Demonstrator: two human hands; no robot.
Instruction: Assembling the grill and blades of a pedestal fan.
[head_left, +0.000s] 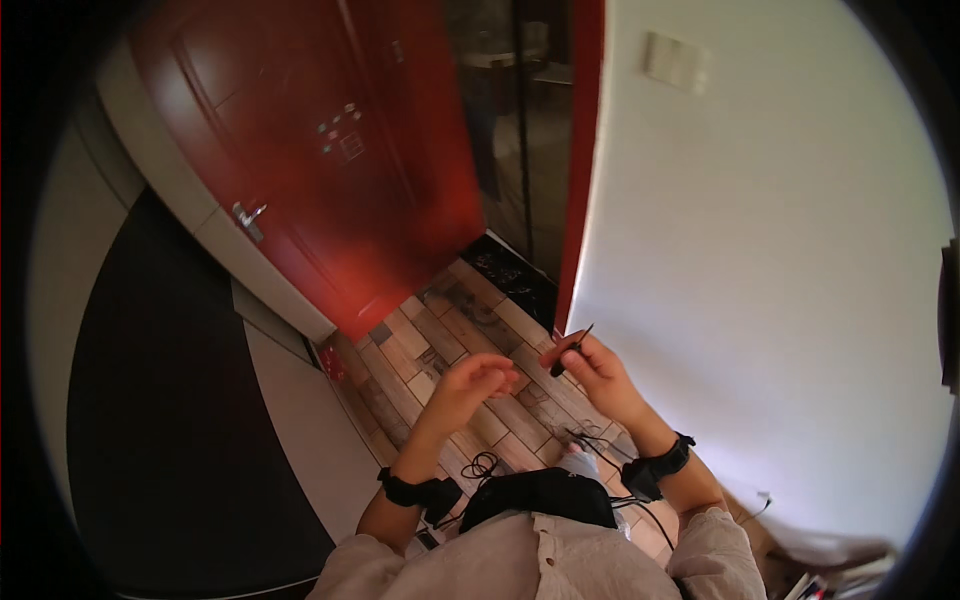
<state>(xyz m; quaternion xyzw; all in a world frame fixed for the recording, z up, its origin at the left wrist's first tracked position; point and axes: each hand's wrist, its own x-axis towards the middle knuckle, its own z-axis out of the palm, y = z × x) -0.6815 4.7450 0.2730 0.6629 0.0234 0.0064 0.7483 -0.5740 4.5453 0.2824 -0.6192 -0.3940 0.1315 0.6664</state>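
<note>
Between the thumb and fingers of my right hand [596, 372] is a small screwdriver-like tool [563, 367] with a short black handle. Its thin dark shaft points up and to the right. My left hand [474, 384] is held just to the left, a small gap away from the right one. The left fingers are loosely curved toward the right hand, and I see nothing held in them. Both hands are in the air above the wood-patterned floor [510, 418], and a black band circles each forearm.
Ahead on the left stands a red door [330, 190] with a metal handle [248, 220]. A white wall [770, 250] with a switch plate [675, 62] rises on the right. Dark cables [482, 466] hang by my waist pouch [540, 497]. A black-and-white cabinet [170, 400] is at left.
</note>
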